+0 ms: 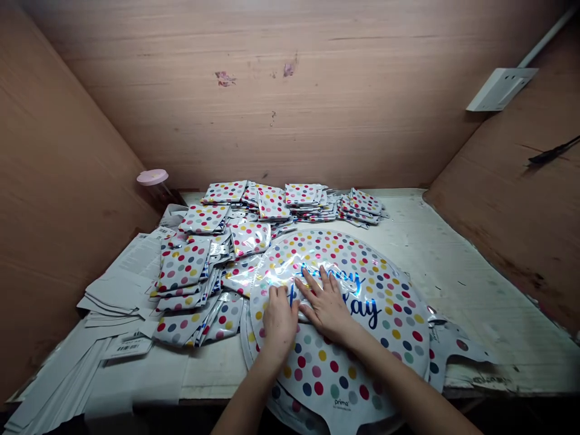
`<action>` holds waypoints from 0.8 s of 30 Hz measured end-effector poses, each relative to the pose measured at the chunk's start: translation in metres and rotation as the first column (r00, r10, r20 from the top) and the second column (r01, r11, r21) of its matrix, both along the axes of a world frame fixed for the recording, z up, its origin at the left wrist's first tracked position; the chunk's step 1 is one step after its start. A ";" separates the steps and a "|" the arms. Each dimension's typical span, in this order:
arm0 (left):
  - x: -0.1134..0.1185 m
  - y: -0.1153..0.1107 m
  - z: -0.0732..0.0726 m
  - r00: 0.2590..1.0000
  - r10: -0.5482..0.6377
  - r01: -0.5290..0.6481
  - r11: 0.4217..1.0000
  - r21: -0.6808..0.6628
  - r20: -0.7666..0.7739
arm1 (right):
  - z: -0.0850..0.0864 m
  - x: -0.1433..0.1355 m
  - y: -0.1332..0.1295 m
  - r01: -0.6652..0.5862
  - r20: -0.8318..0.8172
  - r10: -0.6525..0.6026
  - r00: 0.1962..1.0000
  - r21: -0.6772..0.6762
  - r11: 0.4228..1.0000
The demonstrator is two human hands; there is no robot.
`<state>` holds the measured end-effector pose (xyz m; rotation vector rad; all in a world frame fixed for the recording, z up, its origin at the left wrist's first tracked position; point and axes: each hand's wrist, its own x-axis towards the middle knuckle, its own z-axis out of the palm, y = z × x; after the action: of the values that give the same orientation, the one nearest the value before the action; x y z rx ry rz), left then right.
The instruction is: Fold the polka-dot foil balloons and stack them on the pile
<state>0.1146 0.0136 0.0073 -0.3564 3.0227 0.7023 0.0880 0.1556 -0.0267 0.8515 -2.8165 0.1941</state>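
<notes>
1. The table point(462, 266) is occupied at front centre by a stack of flat, round foil sheets point(324, 362), spotted in many colours; the near edge of the stack is extended past the table front.
2. Outstanding: the top sheet is spread out unfolded, and edges of further layers are seen beneath it; folding of these is judged to be left.
3. Completed: many spotted packets point(185, 266) are piled behind and to the left of the stack; their folding is judged to be done.
4. Loose white cards point(133, 266) are fanned at far left, untouched by either hand.
5. The right hand point(328, 308) is laid on the top sheet, fingers spread wide. The left hand point(278, 320) is placed just beside it, fingers curled; whether foil is pinched cannot be told.
6. Lower layers are mostly hidden, so no count can be made; the lowest edge is cut off by the frame.
7. The blue lettering point(365, 308) is partly covered by the hands.
8. The contents of the pink-lidded jar point(153, 177) cannot be made out.
</notes>
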 end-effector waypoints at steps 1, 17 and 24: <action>0.000 0.002 0.002 1.000 0.021 -0.021 1.000 -0.015 0.020 | -0.003 -0.001 0.000 0.015 0.003 -0.015 1.000 0.007 1.000; -0.034 -0.040 0.021 0.953 0.257 -0.194 0.923 0.331 -0.158 | 0.015 0.013 0.041 0.182 0.115 -0.147 0.983 -0.429 0.885; -0.122 -0.107 0.046 0.786 0.552 -0.513 0.833 0.205 -0.277 | 0.015 0.060 0.056 0.314 0.185 -0.254 0.949 -0.506 0.804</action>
<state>-0.0070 -0.0929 0.0535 -1.2494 3.1607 1.0591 0.1478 0.2116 -0.0116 0.2913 -2.7089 0.9450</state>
